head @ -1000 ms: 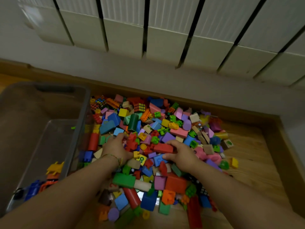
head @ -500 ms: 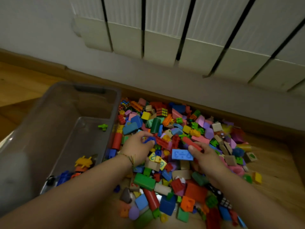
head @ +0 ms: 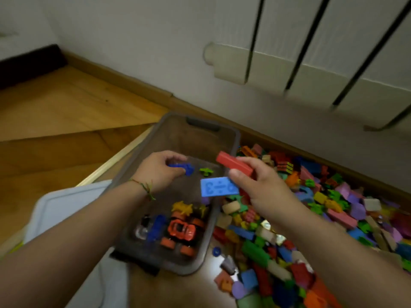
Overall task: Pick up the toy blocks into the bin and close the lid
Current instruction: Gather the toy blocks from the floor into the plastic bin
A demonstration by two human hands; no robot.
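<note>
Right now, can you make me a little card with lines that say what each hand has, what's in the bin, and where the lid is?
Bin: open; holds an orange toy car, yellow pieces and a green piece
Left hand: over the bin, fingers curled round a blue piece
Right hand: pinches a red block and a blue number block at the bin's right edge
Pile of blocks: right of the bin
Lid: likely the pale panel left of the bin; not on
</note>
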